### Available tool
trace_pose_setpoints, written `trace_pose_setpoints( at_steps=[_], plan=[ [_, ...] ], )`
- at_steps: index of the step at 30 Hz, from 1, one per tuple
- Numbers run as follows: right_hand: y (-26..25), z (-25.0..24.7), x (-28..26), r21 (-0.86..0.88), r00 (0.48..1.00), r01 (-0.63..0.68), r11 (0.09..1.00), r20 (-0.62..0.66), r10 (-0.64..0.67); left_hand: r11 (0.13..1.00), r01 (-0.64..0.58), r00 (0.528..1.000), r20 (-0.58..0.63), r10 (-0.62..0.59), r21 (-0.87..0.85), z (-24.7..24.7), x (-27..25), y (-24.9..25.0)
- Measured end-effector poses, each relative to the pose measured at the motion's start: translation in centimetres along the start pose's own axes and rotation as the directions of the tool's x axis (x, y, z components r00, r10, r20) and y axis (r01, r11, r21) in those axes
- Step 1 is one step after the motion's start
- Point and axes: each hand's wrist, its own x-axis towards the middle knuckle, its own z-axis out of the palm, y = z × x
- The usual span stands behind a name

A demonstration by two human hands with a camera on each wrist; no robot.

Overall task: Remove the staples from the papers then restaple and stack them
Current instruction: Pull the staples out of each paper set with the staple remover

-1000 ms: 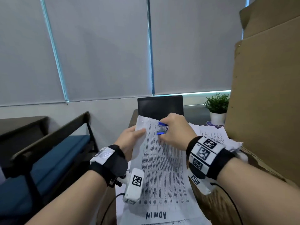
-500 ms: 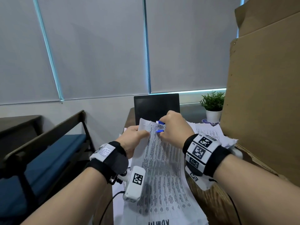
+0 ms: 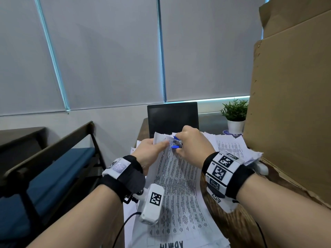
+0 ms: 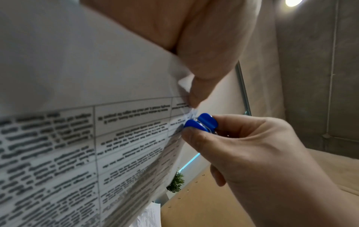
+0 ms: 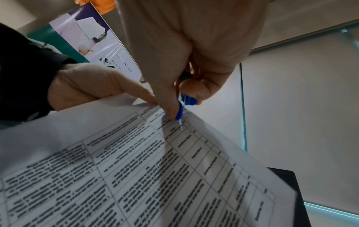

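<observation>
Staple remover (image 4: 200, 122) at paper (image 3: 179, 185) corner

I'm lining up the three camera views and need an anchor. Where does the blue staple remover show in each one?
Head: blue staple remover just above centre, pinched in the right hand at the top corner of the papers.
Left wrist: right of centre, at the paper corner.
Right wrist: centre, partly hidden under the fingers.
Shared landmark: the left hand holding that same paper corner.
</observation>
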Motion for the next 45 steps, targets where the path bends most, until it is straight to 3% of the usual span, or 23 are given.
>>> trace_pose_setpoints(
  at_steps=[8,13,16,20,24,27,30,33,34,35,37,39,42,45],
  plan=[
    [0.0,0.1,-0.1,-0.008,1.0,0.011,1.0,0.018,-0.011,0.996,-0.035,0.999,-0.019,0.036,0.078,0.3,0.1,-0.3],
    [0.0,0.7,-0.2,-0.009,1.0,-0.004,1.0,-0.004,0.004,0.998,-0.039,0.998,-0.042,0.041,0.041,0.6,0.1,-0.3],
    [0.3,1.2,-0.3,0.155,0.993,-0.087,0.984,-0.063,0.097,0.999,-0.035,0.998,-0.052,0.033,-0.036,0.7,0.2,-0.4],
    [1.0,1.8,-0.2,0.414,0.962,-0.198,0.888,-0.092,0.258,0.994,-0.02,0.999,-0.036,0.016,-0.111,0.9,0.1,-0.5],
    [1.4,2.5,0.0,0.657,0.928,-0.303,0.69,0.038,0.371,0.989,-0.008,0.999,-0.032,0.004,-0.149,0.9,0.3,-0.7],
    [1.6,2.7,-0.1,0.839,0.897,-0.344,0.422,0.16,0.412,0.988,0.002,0.999,-0.032,-0.007,-0.156,1.0,0.3,-0.6],
    [1.2,3.1,0.2,0.903,0.856,-0.373,0.214,0.245,0.456,0.987,0.012,0.999,-0.042,-0.019,-0.159,1.2,0.4,-0.3],
    [2.8,2.7,0.9,0.937,0.742,-0.329,-0.113,0.331,0.582,0.991,0.019,0.997,-0.076,-0.029,-0.136,0.6,0.2,-0.4],
    [4.0,2.4,0.9,0.939,0.718,-0.326,-0.109,0.321,0.617,0.993,0.02,0.996,-0.089,-0.031,-0.12,0.4,0.1,-0.6],
    [5.2,2.4,0.8,0.93,0.724,-0.367,0.005,0.282,0.63,0.994,0.02,0.994,-0.104,-0.031,-0.108,0.1,-0.1,-0.8],
    [7.0,2.5,0.3,0.794,0.785,-0.493,0.357,0.229,0.575,0.997,0.017,0.989,-0.146,-0.029,-0.078,-0.4,-0.2,-1.0],
    [7.9,2.9,-0.4,0.549,0.814,-0.565,0.616,0.25,0.524,1.0,0.012,0.985,-0.172,-0.014,-0.009,-0.6,0.1,-1.2],
    [9.0,2.7,-1.4,0.245,0.815,-0.568,0.786,0.303,0.495,0.996,0.024,0.988,-0.152,-0.01,0.087,0.0,0.5,-1.0],
    [10.3,2.4,-2.7,-0.057,0.792,-0.495,0.867,0.38,0.477,0.987,0.044,0.989,-0.146,-0.021,0.156,0.8,0.8,-1.2]
  ],
)
